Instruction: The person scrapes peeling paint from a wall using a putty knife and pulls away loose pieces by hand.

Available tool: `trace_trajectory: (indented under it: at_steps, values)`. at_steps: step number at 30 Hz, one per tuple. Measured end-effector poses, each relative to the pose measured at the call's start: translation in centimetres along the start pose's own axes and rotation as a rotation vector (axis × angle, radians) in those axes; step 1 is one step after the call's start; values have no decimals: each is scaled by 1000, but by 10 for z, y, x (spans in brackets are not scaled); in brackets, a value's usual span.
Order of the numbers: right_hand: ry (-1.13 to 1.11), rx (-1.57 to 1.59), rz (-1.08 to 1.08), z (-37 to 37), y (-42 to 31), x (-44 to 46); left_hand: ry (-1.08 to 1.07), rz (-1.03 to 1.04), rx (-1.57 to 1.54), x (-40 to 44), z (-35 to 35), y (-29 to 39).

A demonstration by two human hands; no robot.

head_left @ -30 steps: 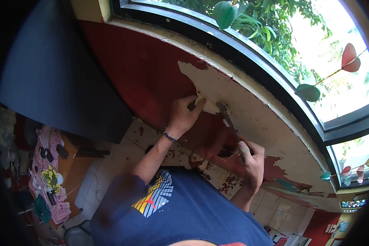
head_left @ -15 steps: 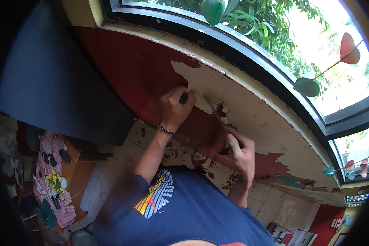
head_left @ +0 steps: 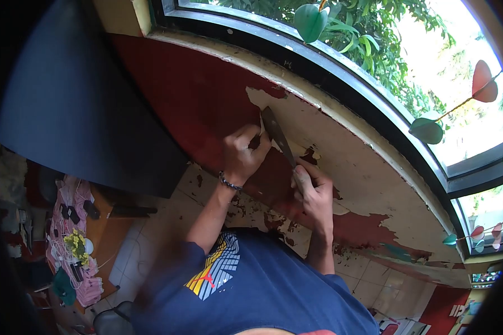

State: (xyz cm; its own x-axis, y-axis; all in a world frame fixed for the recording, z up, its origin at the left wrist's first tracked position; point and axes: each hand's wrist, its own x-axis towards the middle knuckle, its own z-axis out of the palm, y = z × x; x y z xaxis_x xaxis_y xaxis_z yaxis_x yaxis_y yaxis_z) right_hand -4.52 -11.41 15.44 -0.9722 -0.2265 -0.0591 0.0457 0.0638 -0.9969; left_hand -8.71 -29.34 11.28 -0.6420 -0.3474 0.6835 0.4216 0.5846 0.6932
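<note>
My right hand grips the handle of a paint scraper. Its flat metal blade points up and left, lying close to the wall by the edge of the red paint. Just left of the blade, my left hand is closed in a pinch on a loose flap of peeling paint; the fingers partly hide it. Between and right of my hands, a pale stripped patch of wall shows, with ragged red edges and a few dark flecks.
A window frame with a ledge runs above the wall, and heart-shaped decorations hang before it. Paint flakes litter the tiled floor. At left are a large dark panel and a cluttered wooden table.
My right hand has moved up and left, bringing the scraper blade near my left hand at the paint edge. The left hand keeps its pinch; the view has shifted slightly.
</note>
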Motion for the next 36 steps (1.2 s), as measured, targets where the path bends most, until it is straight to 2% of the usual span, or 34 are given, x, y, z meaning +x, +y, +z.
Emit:
trace_trajectory:
  at_steps: [7, 14, 20, 22, 23, 25, 29, 31, 34, 36]
  values:
    - [24, 69, 108, -22, 4, -8, 7, 42, -8, -1, -3, -5]
    - [-89, -3, 32, 11, 4, 10, -27, 32, -84, -2, -11, 4]
    - [33, 15, 76, -16, 3, -29, -2, -2, 67, -14, -20, -16]
    - [56, 156, 43, -17, 10, -34, 12, -149, 2, -12, -22, -10]
    - [64, 159, 46, -15, 11, -32, 3, -149, -1, -15, -19, -10]
    - [50, 315, 96, -4, 12, -23, 15, -499, -481, -25, -9, -11]
    - [-36, 336, 81, 14, 21, -15, -5, -372, -273, -44, 5, -22]
    - [-27, 329, 91, 12, 14, -19, 142, -239, -164, -21, -4, 13]
    - [-3, 301, 85, 8, 8, -29, 182, -132, -110, -8, -9, -2]
    - [13, 284, 65, 8, 8, -28, 167, -186, -108, -5, -18, 1]
